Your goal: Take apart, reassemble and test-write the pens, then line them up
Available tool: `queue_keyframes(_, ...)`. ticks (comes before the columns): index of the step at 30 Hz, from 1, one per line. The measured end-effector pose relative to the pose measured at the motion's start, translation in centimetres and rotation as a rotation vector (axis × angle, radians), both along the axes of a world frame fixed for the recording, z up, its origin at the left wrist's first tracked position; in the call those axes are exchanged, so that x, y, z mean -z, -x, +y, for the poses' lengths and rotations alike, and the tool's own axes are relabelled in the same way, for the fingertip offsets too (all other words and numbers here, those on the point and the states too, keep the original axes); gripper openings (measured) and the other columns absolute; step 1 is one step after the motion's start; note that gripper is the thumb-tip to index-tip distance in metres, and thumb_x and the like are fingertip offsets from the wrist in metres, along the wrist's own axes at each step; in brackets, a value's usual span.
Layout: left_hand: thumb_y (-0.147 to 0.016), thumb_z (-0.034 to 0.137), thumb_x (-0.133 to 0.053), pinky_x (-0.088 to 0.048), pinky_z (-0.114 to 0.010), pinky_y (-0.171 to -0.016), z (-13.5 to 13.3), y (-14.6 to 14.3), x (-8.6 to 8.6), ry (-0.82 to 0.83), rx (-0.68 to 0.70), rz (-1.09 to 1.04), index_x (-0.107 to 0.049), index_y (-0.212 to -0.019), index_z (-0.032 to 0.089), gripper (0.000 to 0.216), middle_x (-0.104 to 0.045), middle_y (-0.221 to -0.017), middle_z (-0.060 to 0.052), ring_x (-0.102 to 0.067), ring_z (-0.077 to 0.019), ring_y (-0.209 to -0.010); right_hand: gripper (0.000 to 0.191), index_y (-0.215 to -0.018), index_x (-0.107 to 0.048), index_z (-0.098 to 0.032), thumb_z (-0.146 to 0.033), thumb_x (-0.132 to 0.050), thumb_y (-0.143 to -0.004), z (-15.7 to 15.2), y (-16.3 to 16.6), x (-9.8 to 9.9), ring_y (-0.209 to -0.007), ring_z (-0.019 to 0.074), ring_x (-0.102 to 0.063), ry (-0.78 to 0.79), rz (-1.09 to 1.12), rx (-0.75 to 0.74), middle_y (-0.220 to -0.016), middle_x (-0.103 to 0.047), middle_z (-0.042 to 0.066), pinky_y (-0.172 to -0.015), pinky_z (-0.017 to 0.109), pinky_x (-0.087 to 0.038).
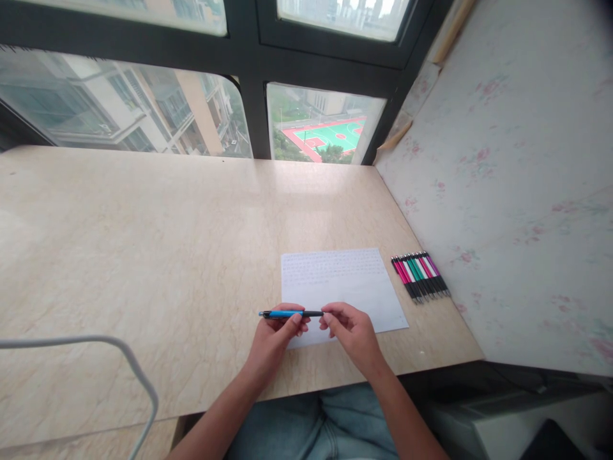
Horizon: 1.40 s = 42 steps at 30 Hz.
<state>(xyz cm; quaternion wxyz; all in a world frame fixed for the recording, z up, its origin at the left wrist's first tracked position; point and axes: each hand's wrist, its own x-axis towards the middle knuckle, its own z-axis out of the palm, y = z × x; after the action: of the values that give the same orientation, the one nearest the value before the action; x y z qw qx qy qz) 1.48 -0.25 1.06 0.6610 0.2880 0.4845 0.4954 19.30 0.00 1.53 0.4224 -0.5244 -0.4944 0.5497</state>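
A blue pen (287,314) with a black grip lies level above the near part of the sheet of paper (347,300). My left hand (279,332) is closed around its middle, thumb in front, with the blue end sticking out to the left. At the other end, the thumb and forefinger of my right hand (352,329) pinch the tip, which the fingers hide. Several lines of small handwriting cover the top part of the paper; they are too small to read.
Several pens (419,276) in pink, white, green and purple lie in a row right of the paper, near the flowered wall (517,191). A grey cable or tube (119,345) curves over the left front of the marble-patterned desktop (143,243). Windows (330,124) stand behind.
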Motion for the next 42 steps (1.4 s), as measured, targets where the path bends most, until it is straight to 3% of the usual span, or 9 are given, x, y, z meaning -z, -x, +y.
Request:
queue_keyframes(10, -0.074, 0.034, -0.078, -0.048, -0.025, -0.062, -0.08, 0.04, 0.44, 0.0, 0.011, -0.024, -0.068, -0.091, 0.015, 0.028, -0.073, -0.073, -0.006, -0.063, -0.0148, -0.065, 0.02, -0.094, -0.067, -0.018, -0.035, -0.062, -0.086, 0.01, -0.01, -0.06, -0.074, 0.0197, -0.07, -0.002, -0.017, -0.009, -0.079, -0.071, 0.006, -0.057, 0.027, -0.055)
queue_keyframes(16, -0.074, 0.034, -0.078, -0.048, -0.025, -0.062, -0.16, 0.03, 0.75, 0.008, 0.014, -0.063, -0.069, -0.091, 0.015, 0.027, -0.072, -0.071, -0.006, -0.063, -0.0148, -0.065, 0.017, -0.091, -0.07, -0.019, -0.033, -0.065, -0.083, 0.16, -0.26, -0.1, -0.07, 0.0179, -0.067, -0.089, -0.108, 0.004, -0.08, -0.07, 0.005, -0.062, 0.029, -0.056)
queue_keyframes(26, -0.073, 0.033, -0.078, -0.048, -0.025, -0.062, -0.12, -0.09, 0.27, 0.028, 0.009, -0.106, -0.069, -0.091, 0.014, 0.028, -0.072, -0.073, -0.007, -0.063, -0.0147, -0.066, 0.012, -0.09, -0.07, -0.02, -0.026, -0.065, -0.081, 0.17, -0.49, -0.17, -0.082, 0.02, -0.067, -0.168, -0.184, -0.012, -0.089, -0.07, 0.006, -0.072, 0.031, -0.056)
queue_keyframes(35, -0.076, 0.029, -0.076, -0.047, -0.024, -0.062, -0.18, 0.07, 0.33, 0.004, 0.033, -0.127, -0.068, -0.093, 0.014, 0.024, -0.072, -0.075, -0.006, -0.063, -0.0142, -0.066, 0.017, -0.093, -0.07, -0.019, -0.032, -0.063, -0.085, -0.03, -0.51, 0.0, -0.072, 0.0189, -0.068, -0.086, -0.158, -0.018, -0.082, -0.071, 0.006, -0.065, 0.03, -0.056)
queue_keyframes(42, -0.075, 0.031, -0.078, -0.047, -0.023, -0.061, -0.08, -0.08, 0.0, 0.012, 0.013, -0.106, -0.068, -0.092, 0.013, 0.027, -0.072, -0.075, -0.007, -0.063, -0.014, -0.066, 0.013, -0.092, -0.07, -0.02, -0.027, -0.062, -0.084, 0.17, -0.64, -0.66, -0.083, 0.0193, -0.066, -0.213, -0.238, -0.024, -0.09, -0.07, 0.006, -0.066, 0.028, -0.055)
